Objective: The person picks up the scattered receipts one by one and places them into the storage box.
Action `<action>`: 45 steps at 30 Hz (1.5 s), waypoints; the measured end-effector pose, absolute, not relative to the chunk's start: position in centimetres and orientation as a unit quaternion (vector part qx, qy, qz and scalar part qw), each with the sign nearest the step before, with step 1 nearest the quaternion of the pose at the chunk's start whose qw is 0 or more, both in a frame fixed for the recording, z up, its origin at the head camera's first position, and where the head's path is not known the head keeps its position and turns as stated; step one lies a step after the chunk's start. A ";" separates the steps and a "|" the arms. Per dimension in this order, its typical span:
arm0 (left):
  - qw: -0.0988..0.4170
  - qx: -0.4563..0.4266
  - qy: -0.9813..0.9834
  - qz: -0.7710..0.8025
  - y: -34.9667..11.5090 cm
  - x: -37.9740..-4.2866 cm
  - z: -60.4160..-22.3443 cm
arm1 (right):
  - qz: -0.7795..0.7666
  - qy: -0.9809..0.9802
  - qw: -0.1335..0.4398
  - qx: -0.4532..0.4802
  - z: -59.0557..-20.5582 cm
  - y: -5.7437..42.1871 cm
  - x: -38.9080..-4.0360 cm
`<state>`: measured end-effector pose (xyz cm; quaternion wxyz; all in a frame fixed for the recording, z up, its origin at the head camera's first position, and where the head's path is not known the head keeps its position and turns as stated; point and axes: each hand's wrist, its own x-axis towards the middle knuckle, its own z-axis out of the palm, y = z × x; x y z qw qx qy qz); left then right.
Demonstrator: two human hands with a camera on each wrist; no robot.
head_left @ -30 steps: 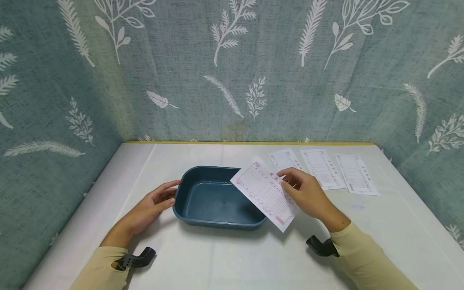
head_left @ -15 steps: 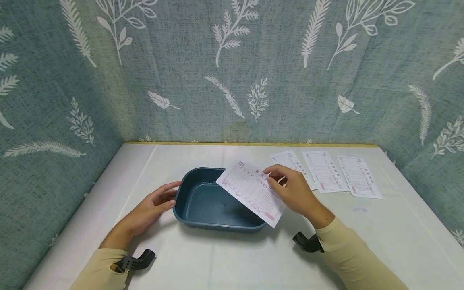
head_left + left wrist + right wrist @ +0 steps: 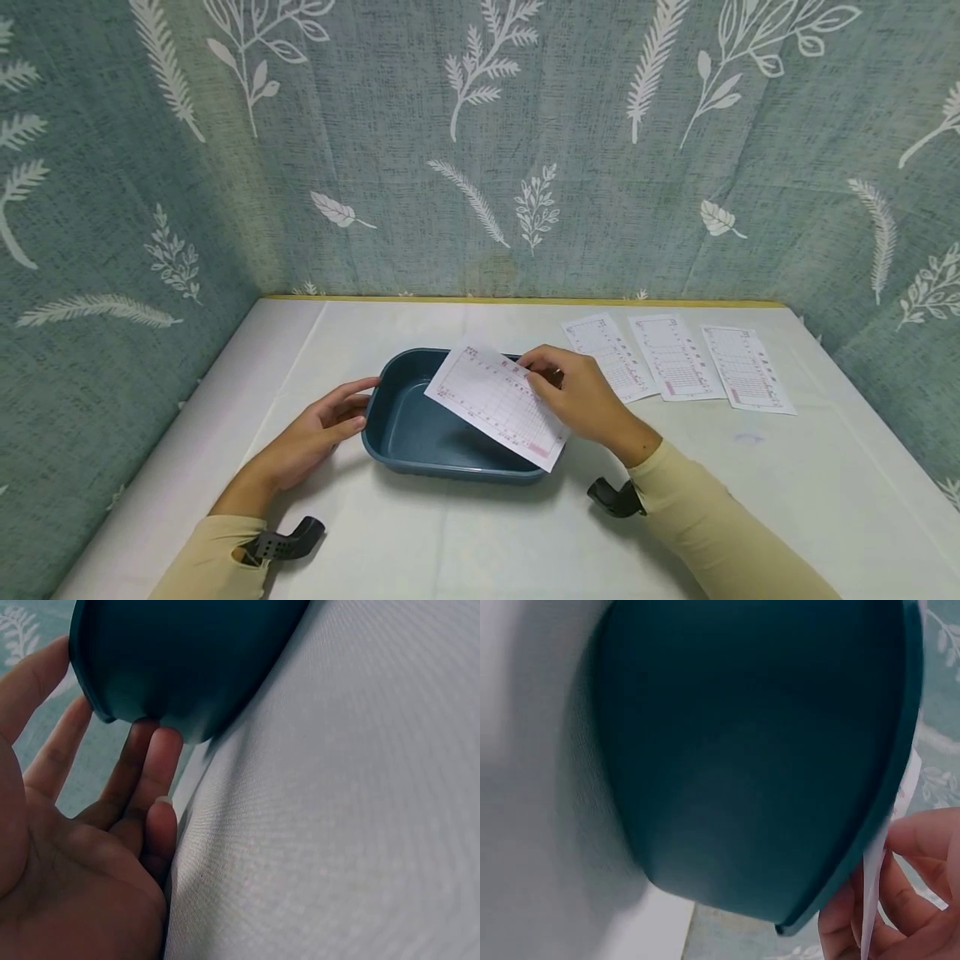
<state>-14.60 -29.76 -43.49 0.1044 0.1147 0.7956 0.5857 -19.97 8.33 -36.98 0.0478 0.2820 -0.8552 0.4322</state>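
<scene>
A dark teal plastic basin (image 3: 420, 467) stands on the white table. My left hand (image 3: 303, 446) touches its left end with fairly straight fingers; in the left wrist view the fingertips (image 3: 166, 742) rest against the basin's outer wall. My right hand (image 3: 581, 400) pinches the edge of a printed paper form (image 3: 498, 400) between thumb and fingers. The form lies tilted over the right part of the basin and hides much of its inside. In the right wrist view the held sheet (image 3: 871, 885) shows nearly edge-on at the basin's rim (image 3: 889, 780).
Three similar printed forms lie on the table at the back right: a left one (image 3: 613, 358), a middle one (image 3: 677, 357) and a right one (image 3: 748, 368). A leaf-patterned cloth wall (image 3: 480, 192) encloses the table (image 3: 480, 542) at the back and sides.
My right hand has moved left with the paper form, bringing it farther over the basin. The left hand stays at the basin's left end.
</scene>
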 end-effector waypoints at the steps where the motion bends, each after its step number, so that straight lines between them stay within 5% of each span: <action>1: 0.105 0.115 0.795 0.586 -29.8 -14.6 -43.5 | 0.432 -0.855 0.045 0.283 -37.0 8.2 -20.0; 45: 0.101 0.112 0.796 0.586 -29.7 -14.6 -43.4 | 0.330 -0.884 -0.027 0.330 -38.8 3.9 -21.9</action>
